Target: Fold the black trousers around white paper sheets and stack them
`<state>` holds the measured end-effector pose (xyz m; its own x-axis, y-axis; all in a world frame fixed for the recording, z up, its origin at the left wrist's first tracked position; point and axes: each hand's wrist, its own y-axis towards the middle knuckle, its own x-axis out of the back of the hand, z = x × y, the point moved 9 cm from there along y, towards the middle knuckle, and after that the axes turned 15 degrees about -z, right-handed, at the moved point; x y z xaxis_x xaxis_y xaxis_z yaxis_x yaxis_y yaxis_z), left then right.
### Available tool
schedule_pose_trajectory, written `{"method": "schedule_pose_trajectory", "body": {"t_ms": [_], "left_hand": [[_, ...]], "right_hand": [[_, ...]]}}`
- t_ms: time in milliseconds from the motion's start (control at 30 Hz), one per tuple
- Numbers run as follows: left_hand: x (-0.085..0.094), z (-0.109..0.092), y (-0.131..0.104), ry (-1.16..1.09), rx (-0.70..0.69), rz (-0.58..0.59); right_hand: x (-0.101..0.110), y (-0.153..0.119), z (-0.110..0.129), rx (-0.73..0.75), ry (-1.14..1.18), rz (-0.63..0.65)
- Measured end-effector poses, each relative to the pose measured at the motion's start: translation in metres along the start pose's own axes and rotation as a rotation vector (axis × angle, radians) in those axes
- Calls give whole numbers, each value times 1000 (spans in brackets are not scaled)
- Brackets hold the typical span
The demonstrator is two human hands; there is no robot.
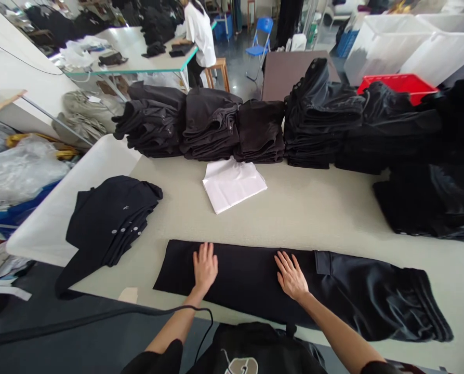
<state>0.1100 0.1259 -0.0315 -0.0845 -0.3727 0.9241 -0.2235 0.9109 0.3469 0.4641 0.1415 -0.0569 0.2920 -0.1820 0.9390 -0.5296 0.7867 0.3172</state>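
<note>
A pair of black trousers [242, 275] lies folded lengthwise along the front of the table, waistband to the right and leg ends to the left. My left hand [206, 267] rests flat on the lower leg, fingers pointing away from me. Farther right, my right hand [292, 275] lies on the leg with its fingers spread, just left of the cargo pocket flap [322, 263]. Neither hand grips the cloth. The fabric is smooth under my hands and wrinkled near the elastic waistband [430, 306].
Dark folded garments [212, 124] stand in stacks along the table's far side, with more at right [434, 202]. White sheets [234, 184] lie mid-table. A dark garment pile [110, 213] overhangs the left edge. A black cable [138, 310] crosses near my left forearm. Behind, a person [200, 36] stands at another table.
</note>
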Motion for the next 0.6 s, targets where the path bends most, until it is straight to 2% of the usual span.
{"method": "schedule_pose_trajectory", "body": {"t_ms": [33, 67, 100, 133, 200, 300, 367, 433, 467, 533, 600], "left_hand": [[6, 25, 18, 17, 79, -65], [10, 40, 40, 7, 128, -116], [11, 45, 68, -29, 142, -149], [8, 39, 101, -91, 119, -156], [-5, -1, 175, -244, 2, -134], [-31, -91, 283, -396, -184, -107], [-53, -147, 335, -399, -279, -86], [-78, -184, 368, -340, -326, -54], [-92, -196, 378, -300, -337, -34], [-117, -208, 390, -226, -350, 8], [-136, -211, 394, -174, -364, 34]], "right_hand": [[0, 0, 0, 2, -6, 2], [0, 1, 1, 4, -12, 4], [0, 2, 1, 5, -16, 7], [0, 2, 2, 6, -19, 11], [0, 4, 3, 4, -17, 22], [0, 5, 2, -8, -8, 39], [1, 6, 2, -13, 2, 46], [1, 6, 1, -19, 13, 53], [1, 7, 1, -22, 18, 59], [0, 7, 0, -35, 26, 79], [-2, 7, -1, -48, 39, 103]]}}
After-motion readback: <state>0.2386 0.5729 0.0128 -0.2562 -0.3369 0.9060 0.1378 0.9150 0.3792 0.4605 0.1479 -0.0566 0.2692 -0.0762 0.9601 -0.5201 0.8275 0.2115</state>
